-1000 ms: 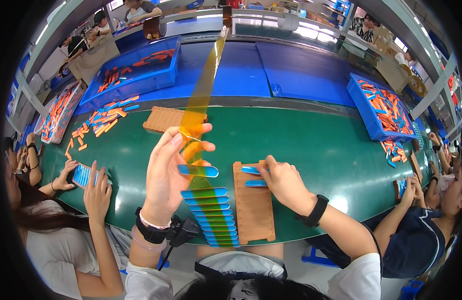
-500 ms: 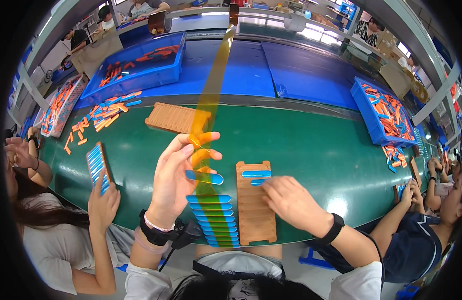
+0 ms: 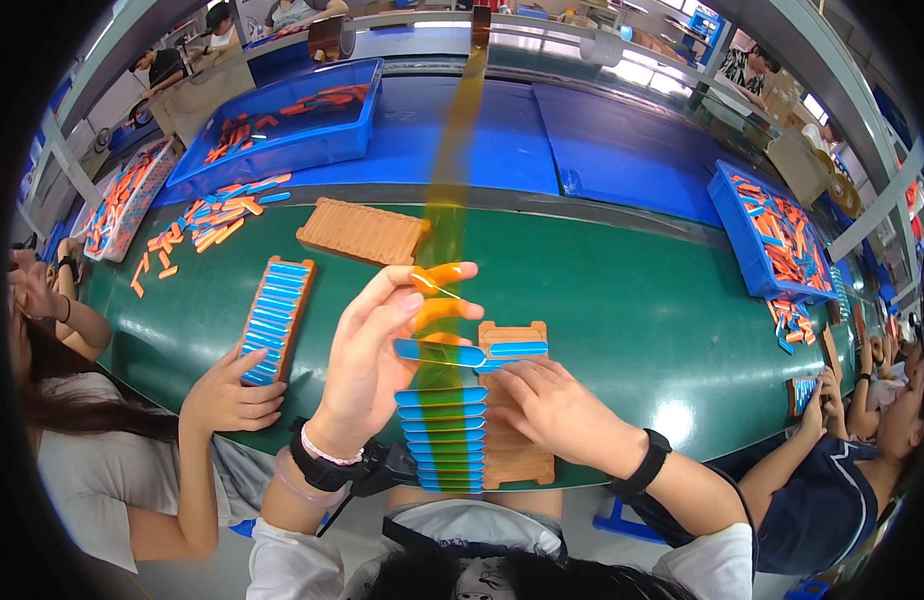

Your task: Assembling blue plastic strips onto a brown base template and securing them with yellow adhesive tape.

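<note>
A long strip of amber tape (image 3: 447, 220) runs down toward me from a roll at the back. My left hand (image 3: 367, 350) grips it, fingers passing behind the tape and showing orange through it. Just below those fingers, one blue flat piece (image 3: 437, 352) lies across the tape. Several more blue pieces (image 3: 412, 414) are stuck to it in a row lower down. To the right is a grooved wooden tray (image 3: 522, 465) with a blue piece (image 3: 517, 349) in its top groove. My right hand (image 3: 542, 400) is closed over the tray, fingertips on a second blue piece (image 3: 490, 365), partly hidden.
An upside-down-looking wooden tray (image 3: 357, 230) lies behind on the green table (image 3: 622, 290). A filled tray (image 3: 277, 315) is under a co-worker's hand (image 3: 232, 395) at left. Blue bins (image 3: 367, 135) (image 3: 727, 235) hold orange and blue pieces; loose pieces (image 3: 217, 215) lie nearby.
My right hand has moved left, and the second blue piece has shifted left toward the tape with it. At left, the co-worker's filled tray has moved right and away from me.
</note>
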A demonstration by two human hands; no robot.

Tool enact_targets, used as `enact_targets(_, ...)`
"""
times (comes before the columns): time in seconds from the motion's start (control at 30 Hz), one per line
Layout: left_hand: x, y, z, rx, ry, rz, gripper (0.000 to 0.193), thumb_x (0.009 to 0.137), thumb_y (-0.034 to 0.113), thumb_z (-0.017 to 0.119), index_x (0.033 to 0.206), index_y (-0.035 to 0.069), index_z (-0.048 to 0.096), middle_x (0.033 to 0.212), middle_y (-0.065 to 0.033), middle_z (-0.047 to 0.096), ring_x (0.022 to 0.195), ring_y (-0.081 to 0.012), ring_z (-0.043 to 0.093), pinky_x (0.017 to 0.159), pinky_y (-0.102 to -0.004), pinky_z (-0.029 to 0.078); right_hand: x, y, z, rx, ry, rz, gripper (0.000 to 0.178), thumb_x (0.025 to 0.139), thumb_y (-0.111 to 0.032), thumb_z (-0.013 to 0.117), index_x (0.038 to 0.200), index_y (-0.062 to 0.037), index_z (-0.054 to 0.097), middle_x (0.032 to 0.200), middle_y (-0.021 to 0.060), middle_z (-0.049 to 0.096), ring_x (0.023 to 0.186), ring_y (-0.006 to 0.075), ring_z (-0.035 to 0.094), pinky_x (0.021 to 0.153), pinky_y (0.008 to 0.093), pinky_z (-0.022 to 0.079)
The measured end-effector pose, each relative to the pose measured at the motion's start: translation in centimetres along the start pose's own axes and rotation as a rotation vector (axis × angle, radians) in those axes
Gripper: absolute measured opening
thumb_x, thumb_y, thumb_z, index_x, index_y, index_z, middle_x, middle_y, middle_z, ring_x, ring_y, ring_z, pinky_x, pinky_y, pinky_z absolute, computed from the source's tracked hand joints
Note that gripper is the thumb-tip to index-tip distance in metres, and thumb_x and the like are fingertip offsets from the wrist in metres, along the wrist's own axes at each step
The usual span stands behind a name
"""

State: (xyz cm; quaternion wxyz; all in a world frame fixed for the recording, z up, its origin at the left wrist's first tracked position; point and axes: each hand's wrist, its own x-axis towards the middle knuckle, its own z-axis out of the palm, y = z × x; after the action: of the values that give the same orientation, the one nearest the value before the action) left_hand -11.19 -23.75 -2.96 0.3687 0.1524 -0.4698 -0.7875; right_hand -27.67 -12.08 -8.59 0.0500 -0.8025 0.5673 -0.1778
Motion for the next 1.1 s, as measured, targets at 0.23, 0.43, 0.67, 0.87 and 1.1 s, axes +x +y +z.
enact_targets(0.23, 0.2, 0.2, 1.0, 0.040, -0.015, -0.010, 0.020, 0.086, 0.016, 0.041, 0.100, 0.002, 0.044, 0.117, -0.0176, 0.048, 0.094, -0.0205, 0.055, 0.072, -0.0322, 0.050, -0.2, 0.5, -0.6, 0.109, 0.010, 0.090, 0.025, 0.078, -0.009, 0.056, 0.098, 0.0029, 0.048, 0.087, 0.0166, 0.054, 0.082, 0.0327, 0.055, 0.069, 0.0381, 0.047)
enact_targets(0.43, 0.1, -0.2, 1.2, 0.043, -0.019, 0.001, 0.017, 0.086, 0.013, 0.044, 0.099, 0.002, 0.045, 0.117, -0.0172, 0.048, 0.094, -0.0205, 0.056, 0.073, -0.0327, 0.050, 0.9, -1.4, -3.8, 0.308, 0.262, 0.235, 0.020, 0.080, -0.010, 0.056, 0.095, 0.0020, 0.052, 0.083, 0.0150, 0.056, 0.080, 0.0253, 0.055, 0.070, 0.0324, 0.046)
enact_targets(0.67, 0.6, -1.1, 1.8, 0.043, 0.021, -0.019, 0.014, 0.088, 0.013, 0.046, 0.097, 0.002, 0.047, 0.113, -0.0156, 0.052, 0.094, -0.0190, 0.056, 0.078, -0.0311, 0.048, 3.3, -1.9, -6.1, 0.993, 0.222, 0.474, 0.019, 0.083, -0.015, 0.058, 0.088, 0.0035, 0.058, 0.071, 0.0060, 0.060, 0.067, 0.0099, 0.058, 0.063, 0.0222, 0.046)
enact_targets(0.87, 1.0, -0.8, 1.9, 0.042, 0.025, 0.001, 0.012, 0.089, 0.013, 0.046, 0.093, 0.002, 0.049, 0.108, -0.0173, 0.056, 0.096, -0.0190, 0.056, 0.083, -0.0293, 0.045, 3.7, -2.1, -7.2, 0.929, 0.155, 0.485, 0.015, 0.082, -0.009, 0.059, 0.089, 0.0042, 0.058, 0.078, 0.0055, 0.059, 0.070, 0.0088, 0.056, 0.066, 0.0224, 0.047)
enact_targets(1.1, 1.8, -1.2, 1.1, -0.008, -0.040, 0.158, 0.006, 0.085, 0.007, 0.052, 0.085, 0.002, 0.052, 0.106, -0.0184, 0.057, 0.099, -0.0216, 0.056, 0.088, -0.0328, 0.040, 3.8, 1.0, -6.8, 0.982, 0.104, 0.513, 0.020, 0.083, -0.014, 0.057, 0.086, 0.0059, 0.058, 0.073, 0.0078, 0.061, 0.064, 0.0097, 0.056, 0.060, 0.0225, 0.047)
